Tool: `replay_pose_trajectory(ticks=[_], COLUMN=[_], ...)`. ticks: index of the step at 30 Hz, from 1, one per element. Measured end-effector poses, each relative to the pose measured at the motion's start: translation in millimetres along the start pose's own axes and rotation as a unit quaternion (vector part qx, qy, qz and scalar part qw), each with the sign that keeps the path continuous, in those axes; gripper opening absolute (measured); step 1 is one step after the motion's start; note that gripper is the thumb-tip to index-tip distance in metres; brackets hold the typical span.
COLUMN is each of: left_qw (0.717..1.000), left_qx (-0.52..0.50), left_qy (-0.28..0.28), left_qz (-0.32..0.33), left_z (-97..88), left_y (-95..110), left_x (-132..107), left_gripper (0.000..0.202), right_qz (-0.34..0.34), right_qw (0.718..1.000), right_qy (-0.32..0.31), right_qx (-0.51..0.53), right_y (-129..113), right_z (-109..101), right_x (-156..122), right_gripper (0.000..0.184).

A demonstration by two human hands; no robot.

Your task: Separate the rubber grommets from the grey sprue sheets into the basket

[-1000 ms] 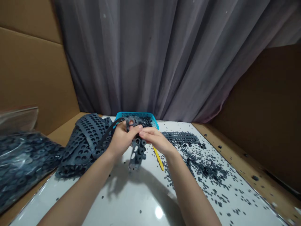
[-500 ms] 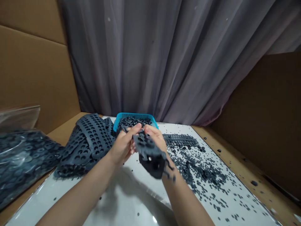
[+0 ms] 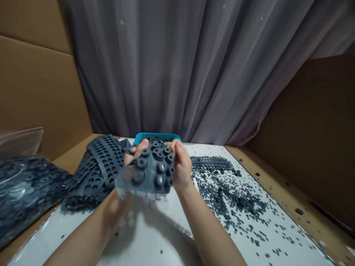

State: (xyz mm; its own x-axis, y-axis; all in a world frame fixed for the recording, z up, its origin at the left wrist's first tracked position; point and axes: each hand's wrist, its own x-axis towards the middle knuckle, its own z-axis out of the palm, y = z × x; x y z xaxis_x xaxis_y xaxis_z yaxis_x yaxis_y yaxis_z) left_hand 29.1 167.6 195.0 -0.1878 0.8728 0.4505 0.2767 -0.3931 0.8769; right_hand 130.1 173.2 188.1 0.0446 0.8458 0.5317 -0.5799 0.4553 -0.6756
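A dark grey rubber sheet [image 3: 148,173] studded with round ring-shaped parts is held up between both hands, above the white tabletop. My left hand [image 3: 137,151] grips its left side, thumb on top, the other fingers mostly hidden behind it. At the right edge, my right hand [image 3: 181,162] is closed on the same sheet with its fingers bent. The near end of the sheet hangs toward me and is smeared by motion. Just behind the hands stands a blue plastic basket [image 3: 158,135] holding small dark rubber parts, partly covered by the sheet.
At left lies a heap of perforated rubber sheets [image 3: 102,162], beside a clear bag [image 3: 30,192] of dark ring parts. Another perforated strip [image 3: 212,163] and many scattered black bits [image 3: 238,201] cover the right side. Cardboard walls [image 3: 36,85] and a grey curtain [image 3: 166,66] enclose the table.
The rubber sheet has been turned over and swung left, so its ring-studded face now shows instead of the holed side. My hands have shifted slightly around it.
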Motion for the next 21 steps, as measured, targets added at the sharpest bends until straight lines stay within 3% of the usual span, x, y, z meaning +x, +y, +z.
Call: replay_pose_trajectory(ticks=[3, 6, 9, 12, 17, 21], left_qw=[0.994, 0.982, 0.982, 0.977, 0.980, 0.975], left_qx=[-0.113, -0.183, -0.134, -0.078, -0.123, -0.202], left_qy=[0.008, -0.022, -0.031, 0.001, 0.019, 0.009], left_qz=[0.009, 0.041, 0.127, 0.198, 0.155, 0.096], left_z=[-8.0, -12.2, -12.8, -11.7, -10.3, -6.9], left_y=[-2.1, -3.4, -2.6, -1.5, 1.0, 0.3], left_x=[-1.9, -0.7, 0.5, -1.0, -6.7, -8.3], left_gripper=[0.042, 0.043, 0.040, 0.039, 0.035, 0.034], right_qz=[-0.032, -0.053, -0.027, 0.003, -0.020, -0.034], right_qw=[0.997, 0.973, 0.909, 0.834, 0.757, 0.727], right_qy=[-0.043, -0.091, -0.180, -0.238, -0.231, -0.236], right_qx=[-0.059, -0.204, -0.374, -0.499, -0.612, -0.644], right_y=[-18.5, -39.0, -54.2, -59.6, -56.7, -54.1], right_z=[-13.8, -22.7, -16.3, -3.0, 4.9, 2.9], right_x=[7.2, 7.2, -2.6, -12.8, -15.8, -14.2], right_gripper=[0.037, 0.033, 0.028, 0.028, 0.030, 0.031])
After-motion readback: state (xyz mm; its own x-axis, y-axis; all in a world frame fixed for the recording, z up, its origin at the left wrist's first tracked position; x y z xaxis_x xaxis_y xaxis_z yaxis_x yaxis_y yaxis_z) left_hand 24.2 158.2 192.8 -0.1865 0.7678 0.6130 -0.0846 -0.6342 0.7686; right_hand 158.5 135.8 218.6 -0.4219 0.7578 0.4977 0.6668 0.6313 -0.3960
